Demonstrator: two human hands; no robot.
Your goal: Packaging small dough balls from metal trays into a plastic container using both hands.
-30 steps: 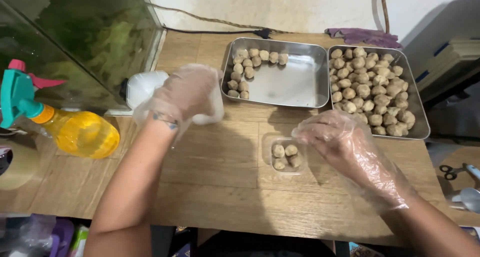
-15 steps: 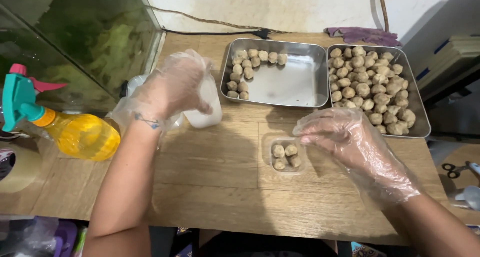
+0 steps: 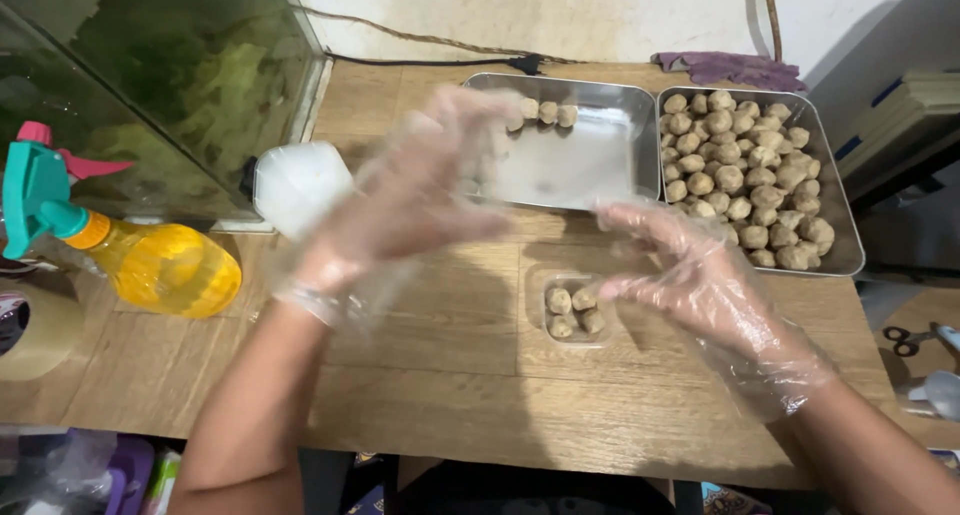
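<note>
A small clear plastic tub [image 3: 537, 287] holding several brown meatballs [image 3: 573, 310] sits on the wooden table [image 3: 450, 375]. My right hand [image 3: 690, 275], in a thin clear glove, hovers at the tub's right edge with its fingers apart. My left hand [image 3: 420, 200], also gloved, is blurred in motion between a white stack of plastic containers [image 3: 295, 185] and the left steel tray [image 3: 590, 170]. Whether it holds a thin clear piece is unclear. The left tray has meatballs along its far edge. The right steel tray [image 3: 838, 245] is packed with meatballs.
A yellow spray bottle with a teal head [image 3: 150, 265] lies at the left beside a glass tank [image 3: 150, 75]. A purple cloth [image 3: 730, 70] and a black cable [image 3: 430, 63] lie at the back. Scissors [image 3: 905, 340] lie at the right, and a tape roll [image 3: 30, 335] at the far left.
My left hand has left the white stack and swung up and right toward the left tray. My right hand has opened slightly and stayed by the tub.
</note>
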